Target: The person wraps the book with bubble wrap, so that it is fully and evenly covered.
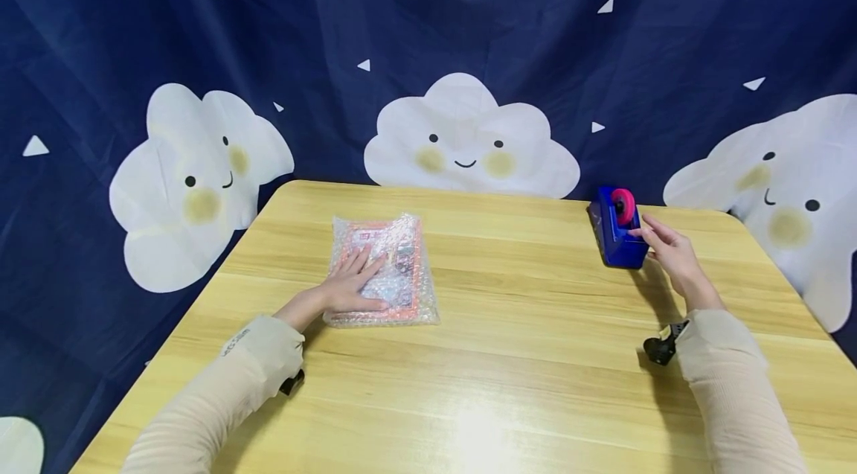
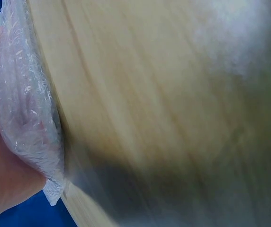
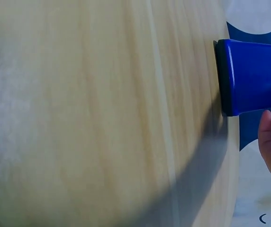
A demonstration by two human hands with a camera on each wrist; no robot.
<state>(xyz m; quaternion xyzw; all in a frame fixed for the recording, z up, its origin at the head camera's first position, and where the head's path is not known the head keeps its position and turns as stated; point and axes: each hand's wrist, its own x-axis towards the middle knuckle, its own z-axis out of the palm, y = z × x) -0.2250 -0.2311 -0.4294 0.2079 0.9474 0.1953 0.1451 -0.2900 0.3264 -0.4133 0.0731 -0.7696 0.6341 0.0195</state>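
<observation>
As the head view looks down over a pale yellow wood-grain tabletop (image 1: 509, 295), the person's left hand (image 1: 350, 286) lies flat with its fingers spread on a rectangular package of clear bubble wrap (image 1: 402, 273), pressing on it without grasping. The package lies flat on the left part of the table, and through its wrapping shows a flat printed item with an orange-red border (image 1: 413, 266). Toward the table's far right edge stands a glossy blue plastic tape dispenser (image 1: 621, 245) carrying a bright pink roll (image 1: 628, 199). The right hand (image 1: 675, 258) reaches to its near end, thumb and fingers close together there; whether they pinch any tape cannot be told. Both arms wear beige sleeves (image 1: 743, 399), and behind the table hangs a dark blue cloth (image 1: 428, 20) printed with white clouds and triangles.

From the left wrist, the package's crinkled edge runs down the left side, with part of the left hand against it.

From the right wrist, the dispenser's blue side and dark base (image 3: 224, 80) show at the right, the right hand's fingertips just beside it.
</observation>
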